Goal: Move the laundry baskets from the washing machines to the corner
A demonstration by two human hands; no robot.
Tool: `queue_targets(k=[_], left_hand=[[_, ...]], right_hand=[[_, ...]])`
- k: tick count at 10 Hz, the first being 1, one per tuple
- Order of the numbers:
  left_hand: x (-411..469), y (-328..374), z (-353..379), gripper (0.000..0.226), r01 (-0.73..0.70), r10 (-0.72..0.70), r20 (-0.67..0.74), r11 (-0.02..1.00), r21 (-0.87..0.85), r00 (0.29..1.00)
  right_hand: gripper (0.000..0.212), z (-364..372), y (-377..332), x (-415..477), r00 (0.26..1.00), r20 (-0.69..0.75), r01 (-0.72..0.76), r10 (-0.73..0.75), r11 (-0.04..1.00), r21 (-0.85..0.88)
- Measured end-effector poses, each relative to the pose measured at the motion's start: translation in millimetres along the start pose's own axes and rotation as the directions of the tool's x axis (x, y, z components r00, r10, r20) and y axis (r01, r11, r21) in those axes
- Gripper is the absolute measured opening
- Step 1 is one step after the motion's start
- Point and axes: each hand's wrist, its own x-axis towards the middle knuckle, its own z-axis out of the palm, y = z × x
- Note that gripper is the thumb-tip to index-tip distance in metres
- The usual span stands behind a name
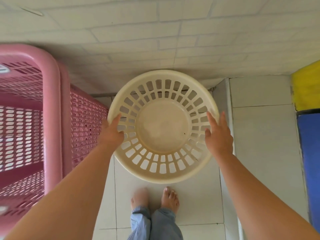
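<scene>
Round basket (162,129) between both hands, right of the tall basket (52,118), near the wall (155,40).

This looks like a home laundry or wash corner. The floor (256,129) is laid with plain white tiles, and the far wall (121,37) is white with a brick pattern. Two slotted plastic baskets show it: a tall pink basket (52,118) at the left and a round cream basket (162,126) by the wall. The person stands barefoot (170,199) in rolled jeans, which suits a house. At the right edge stand yellow (307,87) and blue (310,153) panels.
</scene>
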Motion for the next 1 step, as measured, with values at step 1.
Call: queue_targets(k=[1], left_hand=[[-24.3, 17.2, -11.7, 0.065, -0.085, 0.086, -0.007, 0.992, 0.092, 0.996]], right_hand=[[0.059, -19.0, -19.6, -16.0, 0.997, -0.038, 0.067, -0.069, 0.995, -0.071]])
